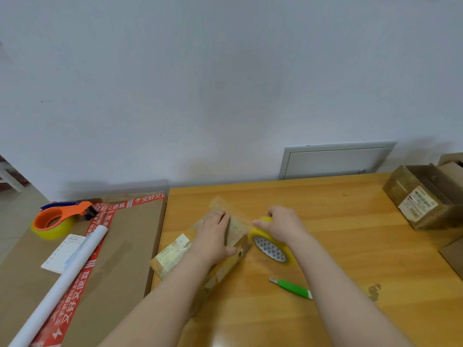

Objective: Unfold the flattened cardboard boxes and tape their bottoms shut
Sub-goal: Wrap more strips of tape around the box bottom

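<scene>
Left hand (213, 236): spread flat, pressing small box (200, 249).
Right hand (281, 225): gripping yellow tape roll (270, 246).
Near right: green knife (292, 288) on table (350, 246).

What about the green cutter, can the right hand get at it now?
Probably yes, once it lets go: the right hand grips the tape roll, and the green cutter lies uncovered near it.

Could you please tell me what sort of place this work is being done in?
Probably a makeshift packing spot in a plain room: a wooden table against a bare wall, labelled boxes, and a tape roll, dispenser and cutter to hand.
</scene>
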